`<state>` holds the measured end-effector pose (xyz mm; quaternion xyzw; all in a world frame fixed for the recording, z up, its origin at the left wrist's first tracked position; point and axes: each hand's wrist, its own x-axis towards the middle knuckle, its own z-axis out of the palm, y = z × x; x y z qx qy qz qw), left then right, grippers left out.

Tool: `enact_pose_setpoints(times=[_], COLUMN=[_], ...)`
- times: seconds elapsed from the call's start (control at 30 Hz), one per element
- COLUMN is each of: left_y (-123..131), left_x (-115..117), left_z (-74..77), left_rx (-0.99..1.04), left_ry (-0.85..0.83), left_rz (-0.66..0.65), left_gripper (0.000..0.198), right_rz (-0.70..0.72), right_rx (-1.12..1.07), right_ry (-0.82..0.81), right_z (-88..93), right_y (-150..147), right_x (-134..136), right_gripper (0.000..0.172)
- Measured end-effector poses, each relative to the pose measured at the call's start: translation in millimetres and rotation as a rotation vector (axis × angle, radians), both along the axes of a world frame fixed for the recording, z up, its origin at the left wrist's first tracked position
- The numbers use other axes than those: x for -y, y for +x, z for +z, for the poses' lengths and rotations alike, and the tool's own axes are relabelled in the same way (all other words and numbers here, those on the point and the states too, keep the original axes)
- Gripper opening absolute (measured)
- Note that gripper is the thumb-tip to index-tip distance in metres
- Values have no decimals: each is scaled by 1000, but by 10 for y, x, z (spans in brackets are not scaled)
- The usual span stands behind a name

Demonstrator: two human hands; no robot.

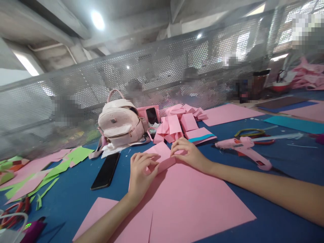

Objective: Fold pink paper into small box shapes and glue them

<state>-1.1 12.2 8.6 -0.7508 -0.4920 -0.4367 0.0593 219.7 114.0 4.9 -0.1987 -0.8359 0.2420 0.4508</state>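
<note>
Both hands pinch a small folded piece of pink paper point(165, 164) above larger pink sheets. My left hand point(143, 170) grips its left end, thumb and fingers closed on it. At the other end, my right hand point(188, 153) pinches the paper between thumb and fingertips. Beneath lies a large pink sheet point(202, 199), overlapping another pink sheet point(134, 222) at the lower left. Just behind the hands, folded pink paper pieces point(174, 125) are heaped together. A pink glue gun point(246, 147) rests on its side to the right.
A black phone point(105, 171) and a pale pink backpack point(121, 121) lie on the blue table point(73, 195). Green paper scraps point(57, 168) and red-handled pliers point(17, 212) are at left. Pliers point(263, 141) lie behind the glue gun. A perforated metal screen point(157, 74) stands behind.
</note>
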Motion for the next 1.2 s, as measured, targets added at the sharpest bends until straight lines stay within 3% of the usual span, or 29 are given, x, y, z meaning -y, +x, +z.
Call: enact_pose_setpoints(times=[0.47,0.97,1.2], left_y=[68,83,45], left_x=[-37,-16,-16], left_z=[1,40,34], left_rx=[9,43,51], left_ry=[4,-38,-56], left_rz=[-11,-36,-39], left_gripper=[19,24,26], right_rz=[-40,2,-6], right_rx=[53,154,166], right_ry=[110,253,281], right_z=[-30,46,45], right_y=[-187,-71,-18], right_x=[191,70,-11], right_gripper=[14,12,22])
